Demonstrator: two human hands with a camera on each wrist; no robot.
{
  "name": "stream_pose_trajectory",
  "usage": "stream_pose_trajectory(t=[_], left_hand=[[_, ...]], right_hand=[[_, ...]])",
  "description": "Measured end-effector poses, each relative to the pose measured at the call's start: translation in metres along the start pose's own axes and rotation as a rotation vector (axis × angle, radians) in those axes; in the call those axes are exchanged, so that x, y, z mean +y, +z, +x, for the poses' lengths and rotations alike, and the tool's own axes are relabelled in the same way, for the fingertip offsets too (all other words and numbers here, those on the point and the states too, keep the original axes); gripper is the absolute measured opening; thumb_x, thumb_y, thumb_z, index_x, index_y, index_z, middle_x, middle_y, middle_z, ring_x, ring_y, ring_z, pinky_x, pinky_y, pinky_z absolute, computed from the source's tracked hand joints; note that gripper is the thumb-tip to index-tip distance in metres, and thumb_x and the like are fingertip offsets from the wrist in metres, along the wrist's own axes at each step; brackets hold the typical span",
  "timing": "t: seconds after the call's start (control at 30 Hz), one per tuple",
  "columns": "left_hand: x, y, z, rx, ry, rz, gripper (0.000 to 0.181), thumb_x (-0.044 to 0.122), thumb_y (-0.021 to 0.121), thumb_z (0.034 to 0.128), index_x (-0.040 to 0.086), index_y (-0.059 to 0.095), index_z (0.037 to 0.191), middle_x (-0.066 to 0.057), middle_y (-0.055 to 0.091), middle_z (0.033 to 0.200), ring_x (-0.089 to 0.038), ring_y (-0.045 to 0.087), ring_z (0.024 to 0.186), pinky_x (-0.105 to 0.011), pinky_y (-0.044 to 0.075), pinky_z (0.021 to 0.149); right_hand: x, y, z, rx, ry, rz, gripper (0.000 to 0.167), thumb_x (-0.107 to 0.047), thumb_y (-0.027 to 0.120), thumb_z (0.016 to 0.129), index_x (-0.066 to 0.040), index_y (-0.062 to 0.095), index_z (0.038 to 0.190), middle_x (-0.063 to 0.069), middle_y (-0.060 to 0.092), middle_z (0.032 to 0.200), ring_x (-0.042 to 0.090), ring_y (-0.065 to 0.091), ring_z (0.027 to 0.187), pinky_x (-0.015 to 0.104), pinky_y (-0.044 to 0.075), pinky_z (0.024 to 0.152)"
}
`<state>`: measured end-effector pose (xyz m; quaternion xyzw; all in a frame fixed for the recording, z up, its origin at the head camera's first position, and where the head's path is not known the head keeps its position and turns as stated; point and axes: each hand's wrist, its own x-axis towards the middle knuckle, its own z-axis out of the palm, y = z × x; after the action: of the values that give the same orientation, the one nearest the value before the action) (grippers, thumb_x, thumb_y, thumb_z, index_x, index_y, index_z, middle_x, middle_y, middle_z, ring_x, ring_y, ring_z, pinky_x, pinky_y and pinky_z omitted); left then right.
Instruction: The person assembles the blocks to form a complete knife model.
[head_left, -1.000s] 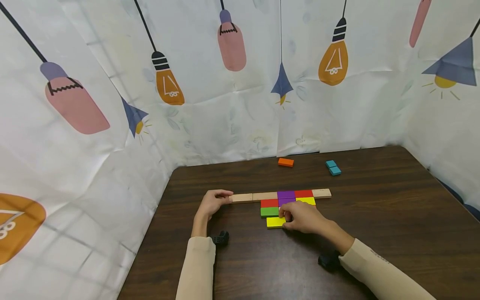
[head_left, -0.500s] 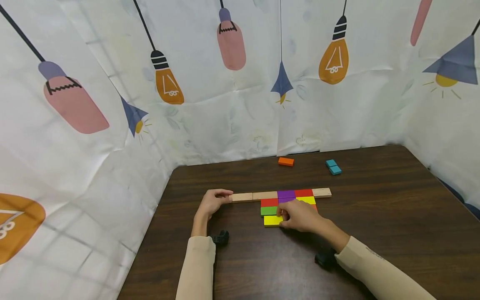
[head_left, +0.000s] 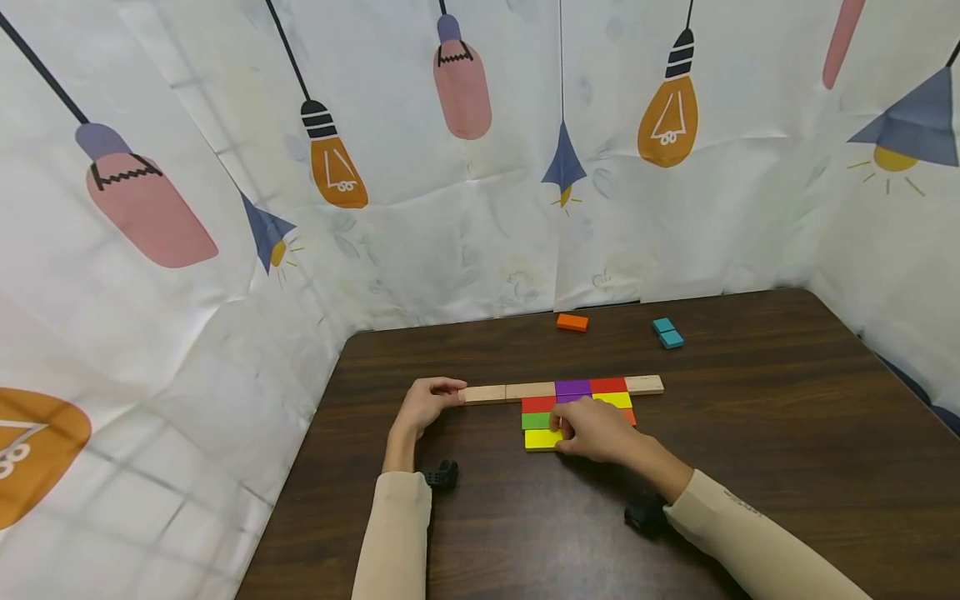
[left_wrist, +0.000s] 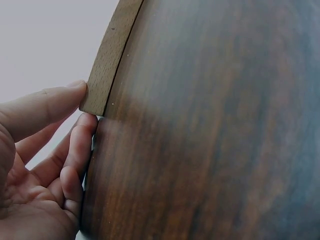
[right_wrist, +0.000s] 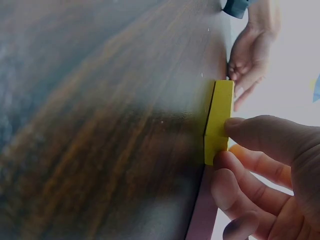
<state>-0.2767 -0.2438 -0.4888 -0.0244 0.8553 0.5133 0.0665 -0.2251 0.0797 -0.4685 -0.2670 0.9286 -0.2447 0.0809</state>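
Near the middle of the table my right hand point(head_left: 596, 431) pinches a flat yellow block point(head_left: 542, 440) at its right end. The right wrist view shows the thumb and fingertips on that yellow block point(right_wrist: 219, 107). It lies just in front of a green block point(head_left: 537, 421), with a red block point(head_left: 538, 405) behind that. My left hand point(head_left: 426, 408) holds the left end of a plain wooden block point(head_left: 483, 395); its thumb and fingertips touch the corner of that wooden block point(left_wrist: 112, 55) in the left wrist view. My right hand covers several blocks in the middle.
The plain row continues with another wooden block point(head_left: 529, 390), a purple block point(head_left: 573, 387), a red block point(head_left: 607, 385) and a wooden block point(head_left: 645, 384). A second yellow block point(head_left: 612, 401) lies in front. Behind are an orange block point(head_left: 572, 322) and two blue blocks point(head_left: 667, 333).
My right hand has slid the yellow block left and slightly away from me, closing the gap in front of the green block. My left hand has stayed at the wooden block's end.
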Motion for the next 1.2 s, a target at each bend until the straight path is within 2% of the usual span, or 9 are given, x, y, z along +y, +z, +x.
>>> stream_pose_trajectory(t=[0.8, 1.03, 1.2], left_hand=[[-0.0012, 0.0003, 0.0014, -0.011, 0.008, -0.009, 0.023, 0.015, 0.077, 0.0925, 0.012, 0.079, 0.115, -0.009, 0.074, 0.117, -0.022, 0.066, 0.097, -0.043, 0.052, 0.092], [-0.0008, 0.0005, 0.0015, -0.005, 0.001, -0.001, 0.022, 0.015, 0.078, 0.0922, 0.015, 0.079, 0.114, -0.007, 0.074, 0.116, -0.021, 0.066, 0.096, -0.041, 0.053, 0.092], [0.0001, 0.0005, 0.0009, -0.009, 0.002, -0.003, 0.022, 0.015, 0.077, 0.0927, 0.014, 0.079, 0.115, -0.008, 0.074, 0.117, -0.021, 0.066, 0.098, -0.044, 0.053, 0.096]], right_hand=[[-0.0034, 0.0014, 0.0009, 0.007, -0.006, 0.007, 0.018, -0.018, 0.084, 0.085, -0.016, 0.071, 0.097, -0.011, 0.057, 0.071, 0.007, 0.051, 0.064, 0.024, 0.043, 0.059], [-0.0022, 0.0015, 0.0022, 0.002, -0.008, 0.005, 0.018, -0.019, 0.083, 0.085, -0.017, 0.071, 0.098, -0.011, 0.057, 0.070, 0.007, 0.052, 0.064, 0.024, 0.043, 0.059], [0.0002, 0.0022, 0.0031, 0.001, -0.019, 0.010, 0.018, -0.020, 0.083, 0.085, -0.017, 0.071, 0.097, -0.012, 0.058, 0.071, 0.007, 0.052, 0.064, 0.025, 0.044, 0.059]])
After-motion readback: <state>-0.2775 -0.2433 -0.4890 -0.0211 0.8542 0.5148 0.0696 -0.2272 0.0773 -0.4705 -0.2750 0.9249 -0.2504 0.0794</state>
